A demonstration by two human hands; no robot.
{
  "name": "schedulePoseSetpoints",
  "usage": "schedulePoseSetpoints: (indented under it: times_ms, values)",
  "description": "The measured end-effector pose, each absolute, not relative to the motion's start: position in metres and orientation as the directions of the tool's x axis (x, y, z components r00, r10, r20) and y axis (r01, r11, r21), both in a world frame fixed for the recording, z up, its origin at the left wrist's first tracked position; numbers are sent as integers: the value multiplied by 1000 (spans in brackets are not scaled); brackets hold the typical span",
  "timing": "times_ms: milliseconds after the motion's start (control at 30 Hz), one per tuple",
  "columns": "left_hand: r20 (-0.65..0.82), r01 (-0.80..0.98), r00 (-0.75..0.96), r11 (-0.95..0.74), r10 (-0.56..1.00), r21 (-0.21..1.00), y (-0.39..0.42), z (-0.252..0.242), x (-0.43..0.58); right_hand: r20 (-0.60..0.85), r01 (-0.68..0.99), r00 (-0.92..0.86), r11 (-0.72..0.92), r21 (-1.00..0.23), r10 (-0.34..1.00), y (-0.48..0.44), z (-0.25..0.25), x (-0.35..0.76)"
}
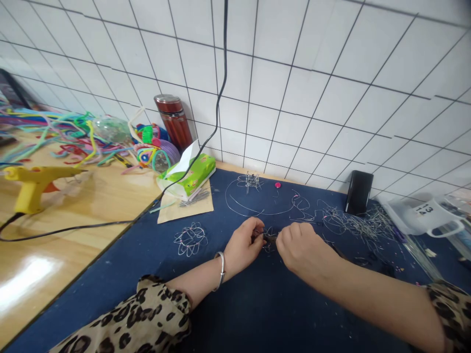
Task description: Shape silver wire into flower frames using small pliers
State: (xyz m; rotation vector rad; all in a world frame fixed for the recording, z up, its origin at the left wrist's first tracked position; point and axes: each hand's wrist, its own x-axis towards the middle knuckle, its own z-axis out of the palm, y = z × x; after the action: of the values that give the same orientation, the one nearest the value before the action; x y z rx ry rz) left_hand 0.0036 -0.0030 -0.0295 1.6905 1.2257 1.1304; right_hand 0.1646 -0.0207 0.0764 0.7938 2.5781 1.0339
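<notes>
My left hand [243,243] and my right hand [300,246] meet over the blue cloth [235,304], both pinched on a small tangle of thin silver wire [269,237] held between their fingertips. A silver bangle sits on my left wrist. A finished wire flower [190,239] lies on the cloth to the left of my left hand. Loose loops of wire [253,196] and a small pink bead [277,185] lie just beyond my hands.
A heap of cut wire [362,223] and a black phone [359,192] sit at the right, with a clear plastic box [430,215]. On the wooden table at left are a yellow glue gun [31,184], pipe cleaners [66,135], a red flask [172,120], a tissue pack [193,176].
</notes>
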Motion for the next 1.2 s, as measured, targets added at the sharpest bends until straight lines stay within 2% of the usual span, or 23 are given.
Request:
schedulePoseSetpoints:
  times_ms: [233, 467, 733, 833, 1033, 1200]
  values:
    - [235, 212, 171, -268, 957, 940, -3, -32, 4, -35, 386, -831, 619, 684, 556, -19, 78, 169]
    - [337, 289, 231, -395, 913, 872, -3, -28, 1, -44, 425, -832, 687, 590, 553, -3, 92, 188]
    - [303, 310, 203, -354, 931, 882, 0, -27, 1, 66, 652, -737, 681, 333, 673, 11, 74, 212]
    - [284, 313, 206, -338, 936, 888, 0, -28, 1, 46, 721, -683, 664, 199, 729, 13, 60, 217]
    - [273, 298, 222, -331, 936, 895, 1, -28, 1, -86, 706, -708, 703, -82, 701, 21, 42, 223]
    - [309, 233, 336, -396, 890, 888, 4, -27, 0, -106, 694, -711, 669, -266, 695, 31, 30, 226]
